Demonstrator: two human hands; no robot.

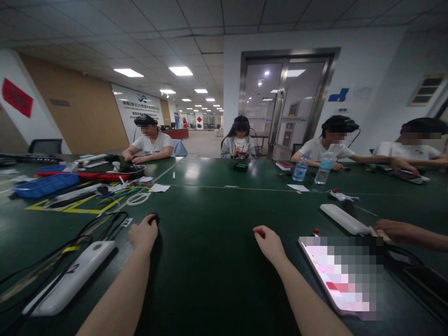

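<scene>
My left hand (143, 234) rests on the dark green table (210, 210), its fingertips pinching a small black object (154, 218), possibly a plug or cable end. My right hand (270, 241) holds nothing, its fingers loosely curled just above the tabletop. Left of my left hand lies a white power strip (70, 277) among black cables (94, 228). To the right of my right hand sits a tablet (339, 275) with a pixelated screen. A co-worker's hand (395, 228) reaches in at the right edge beside another white power strip (343, 219).
A blue plastic tray (45, 185), a white cable coil (138, 199) and yellow tape markings (75, 207) lie at the left. Two water bottles (300, 168) stand ahead. Several co-workers wearing head-mounted gear sit across the table.
</scene>
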